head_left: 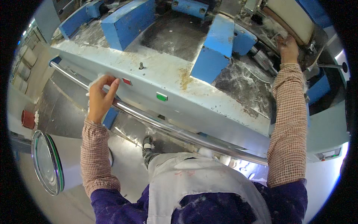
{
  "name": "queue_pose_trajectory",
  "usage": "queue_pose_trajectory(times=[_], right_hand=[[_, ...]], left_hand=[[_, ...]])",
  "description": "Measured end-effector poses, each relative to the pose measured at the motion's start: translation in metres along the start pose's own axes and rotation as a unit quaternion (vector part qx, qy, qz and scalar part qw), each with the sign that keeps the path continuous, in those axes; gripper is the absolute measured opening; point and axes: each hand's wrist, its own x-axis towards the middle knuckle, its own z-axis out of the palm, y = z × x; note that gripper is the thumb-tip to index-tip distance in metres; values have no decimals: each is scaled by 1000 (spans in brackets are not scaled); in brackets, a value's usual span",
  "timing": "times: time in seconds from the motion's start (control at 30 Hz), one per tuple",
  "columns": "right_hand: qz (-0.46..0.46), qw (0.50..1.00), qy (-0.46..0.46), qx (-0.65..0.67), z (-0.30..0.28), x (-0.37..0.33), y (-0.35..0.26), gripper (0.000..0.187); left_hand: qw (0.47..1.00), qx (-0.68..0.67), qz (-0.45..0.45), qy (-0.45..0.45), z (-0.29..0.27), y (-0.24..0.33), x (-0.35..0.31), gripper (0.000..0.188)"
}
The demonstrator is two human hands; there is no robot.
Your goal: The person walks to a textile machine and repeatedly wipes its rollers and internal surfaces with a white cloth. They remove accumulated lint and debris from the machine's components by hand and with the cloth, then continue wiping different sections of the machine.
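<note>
My left hand is above the chrome rail at the front of a pale blue machine, close to a red button. Its fingers are curled, and a tuft of white fluff shows along their outer side. Far to the right, my right hand reaches into the machine beside a cream panel with a brown edge. Loose white fibre lies by its fingertips. The fingers there are partly hidden, so what they touch is unclear.
Blue blocks stand on the machine's dusty top. A green button and a short metal pin are near the front edge. At the lower left stands a white can with a metal rim. A brown-red cylinder is beyond it.
</note>
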Motion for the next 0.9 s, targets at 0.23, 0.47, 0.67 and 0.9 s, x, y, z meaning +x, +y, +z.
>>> queue_pose_trajectory(times=[0.23, 0.47, 0.67, 0.9], right_hand=[[-193, 718, -48, -667, 3, -25, -13, 33], [-169, 937, 51, -301, 13, -18, 21, 25], [-22, 993, 35, -115, 2, 8, 36, 23], [83, 976, 32, 198, 33, -64, -50, 25]], left_hand=[[992, -81, -66, -68, -2, 6, 4, 17], [987, -129, -78, -54, 9, -8, 7, 21], [985, -139, -86, -49, 10, -15, 5, 23], [984, -136, -108, -45, 8, -11, 7, 25]])
